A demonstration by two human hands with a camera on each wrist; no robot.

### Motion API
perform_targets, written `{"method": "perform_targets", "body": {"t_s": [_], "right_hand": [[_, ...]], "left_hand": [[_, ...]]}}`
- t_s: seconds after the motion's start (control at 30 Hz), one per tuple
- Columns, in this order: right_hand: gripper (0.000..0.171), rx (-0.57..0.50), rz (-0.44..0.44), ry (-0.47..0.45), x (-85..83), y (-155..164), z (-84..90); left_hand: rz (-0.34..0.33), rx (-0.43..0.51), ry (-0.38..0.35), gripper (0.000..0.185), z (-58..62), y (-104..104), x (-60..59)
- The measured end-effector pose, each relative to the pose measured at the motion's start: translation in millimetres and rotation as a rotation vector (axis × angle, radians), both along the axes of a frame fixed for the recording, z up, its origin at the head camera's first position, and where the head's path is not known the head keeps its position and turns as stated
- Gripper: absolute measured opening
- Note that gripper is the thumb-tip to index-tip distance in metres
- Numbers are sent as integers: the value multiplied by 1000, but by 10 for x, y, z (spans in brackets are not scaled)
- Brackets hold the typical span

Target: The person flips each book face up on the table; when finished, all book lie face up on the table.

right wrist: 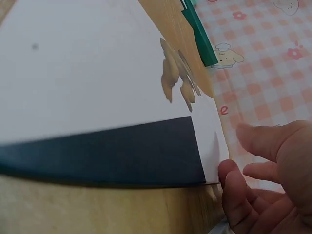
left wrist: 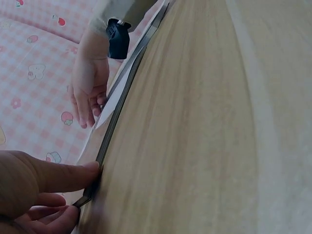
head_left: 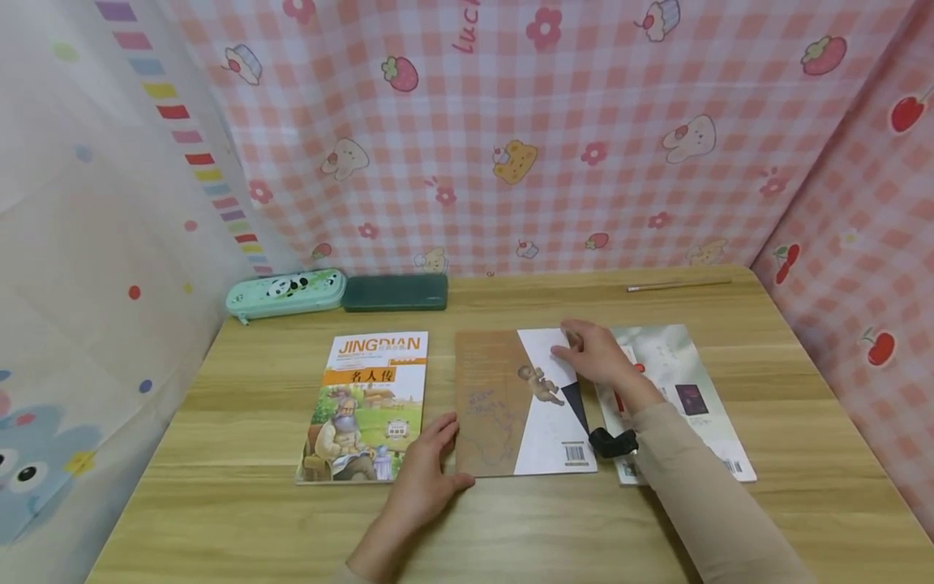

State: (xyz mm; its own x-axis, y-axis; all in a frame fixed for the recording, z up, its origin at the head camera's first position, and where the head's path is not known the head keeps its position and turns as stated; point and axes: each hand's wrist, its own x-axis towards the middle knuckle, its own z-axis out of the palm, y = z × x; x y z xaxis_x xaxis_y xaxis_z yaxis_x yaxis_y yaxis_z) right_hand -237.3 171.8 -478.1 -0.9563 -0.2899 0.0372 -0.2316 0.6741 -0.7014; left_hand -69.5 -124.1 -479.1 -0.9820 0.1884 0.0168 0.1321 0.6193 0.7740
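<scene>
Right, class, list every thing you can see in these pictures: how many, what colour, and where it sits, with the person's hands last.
Wooden table: one, light brown, under everything.
Illustrated paperback with orange title band: one, white, orange and green, left of the row, face up.
Brown-and-white paperback with barcode: one, middle of the row, touched by both hands.
Pale glossy paperback: one, white-grey, right of the row, partly under the right forearm.
Mint panda pencil case: one, back left.
Dark green flat case: one, beside the panda case.
Thin wooden pencil: one, back right.
Pink checked cloth: behind and right.
Left hand: one, at the middle book's lower left edge.
Right hand: one, on its upper right corner.
</scene>
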Motion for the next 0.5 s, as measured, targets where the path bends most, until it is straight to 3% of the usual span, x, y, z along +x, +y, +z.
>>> {"method": "perform_targets", "body": {"t_s": [0.27,0.5], "right_hand": [[43,14,10,25,-18,11,1],[33,-131,-45,13,-2,98,40]], "left_hand": [[3,128,-59,76,-20,46,31],[-4,115,-47,73,-35,25,43]]}}
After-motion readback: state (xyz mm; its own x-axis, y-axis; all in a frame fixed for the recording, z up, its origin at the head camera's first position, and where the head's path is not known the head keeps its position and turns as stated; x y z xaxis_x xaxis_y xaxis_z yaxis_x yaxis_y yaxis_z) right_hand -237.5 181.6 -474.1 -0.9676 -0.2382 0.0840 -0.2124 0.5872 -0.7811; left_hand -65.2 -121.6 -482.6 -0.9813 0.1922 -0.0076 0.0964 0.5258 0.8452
